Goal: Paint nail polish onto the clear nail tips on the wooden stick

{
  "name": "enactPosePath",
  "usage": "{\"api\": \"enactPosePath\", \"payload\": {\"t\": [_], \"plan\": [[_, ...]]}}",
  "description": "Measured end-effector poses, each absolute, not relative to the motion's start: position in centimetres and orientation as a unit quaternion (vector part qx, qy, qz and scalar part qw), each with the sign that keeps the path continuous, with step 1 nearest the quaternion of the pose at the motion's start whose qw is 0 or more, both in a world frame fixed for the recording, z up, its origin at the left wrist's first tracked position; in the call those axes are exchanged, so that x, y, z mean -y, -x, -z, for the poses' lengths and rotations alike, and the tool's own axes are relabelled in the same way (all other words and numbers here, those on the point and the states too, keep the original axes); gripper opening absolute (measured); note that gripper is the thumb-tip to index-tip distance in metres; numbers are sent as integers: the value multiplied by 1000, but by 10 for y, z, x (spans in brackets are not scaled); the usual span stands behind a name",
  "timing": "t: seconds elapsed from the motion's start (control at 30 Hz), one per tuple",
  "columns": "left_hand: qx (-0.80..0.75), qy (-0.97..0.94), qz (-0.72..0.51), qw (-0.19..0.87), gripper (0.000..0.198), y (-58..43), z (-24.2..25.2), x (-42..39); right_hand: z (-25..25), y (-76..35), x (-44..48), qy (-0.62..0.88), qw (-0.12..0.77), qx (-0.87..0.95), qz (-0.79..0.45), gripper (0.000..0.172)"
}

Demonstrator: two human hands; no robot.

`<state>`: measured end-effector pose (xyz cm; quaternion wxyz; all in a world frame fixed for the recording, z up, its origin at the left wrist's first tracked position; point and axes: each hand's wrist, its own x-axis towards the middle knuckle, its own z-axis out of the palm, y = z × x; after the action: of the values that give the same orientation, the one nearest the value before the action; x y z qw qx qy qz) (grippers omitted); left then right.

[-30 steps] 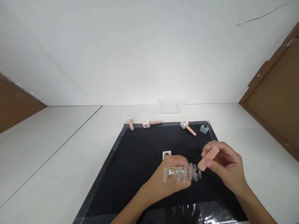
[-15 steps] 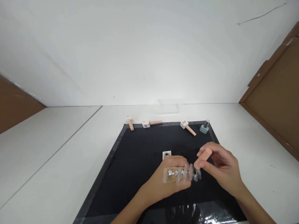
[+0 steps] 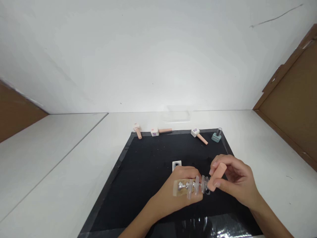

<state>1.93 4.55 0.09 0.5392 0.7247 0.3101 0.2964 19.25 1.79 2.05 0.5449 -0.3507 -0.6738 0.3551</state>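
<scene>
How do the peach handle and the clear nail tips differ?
The peach handle is opaque, the clear nail tips see-through. The handle is one thick stick, the tips several thin pieces in a row. The right hand pinches the handle; the tips sit by the left hand.

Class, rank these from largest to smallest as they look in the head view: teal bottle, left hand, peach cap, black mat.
1. Black mat
2. Left hand
3. Peach cap
4. Teal bottle
The cap is nearer the camera than the bottle, so their real order is unsure.
</scene>
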Motion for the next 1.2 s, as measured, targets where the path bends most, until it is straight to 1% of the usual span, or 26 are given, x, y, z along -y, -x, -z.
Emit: {"api": "enactPosePath", "payload": {"t": [0.1, 0.27, 0.47, 0.67, 0.83, 0.9, 1.2], "plan": [[-307, -724, -299, 540, 16, -19, -1, -45, -18, -192, -18, 360, 534, 679, -353, 8], [-298, -720, -309, 545, 14, -19, -1, -45, -17, -192, -17, 383, 553, 666, -322, 8], [-301, -733, -291, 536, 14, -18, -4, -45, -17, -191, -18, 413, 574, 641, -299, 8], [-259, -781, -314, 474, 12, -14, 10, -48, -20, -193, -19, 417, 600, 616, -293, 11], [-218, -805, -340, 434, 10, -12, 20, -51, -21, -192, -21, 353, 556, 669, -345, 11], [-203, -811, -346, 426, 9, -12, 23, -51, -20, -191, -22, 363, 554, 669, -336, 11], [-207, -818, -339, 417, 8, -10, 23, -52, -21, -191, -23, 420, 599, 621, -280, 14]]}}
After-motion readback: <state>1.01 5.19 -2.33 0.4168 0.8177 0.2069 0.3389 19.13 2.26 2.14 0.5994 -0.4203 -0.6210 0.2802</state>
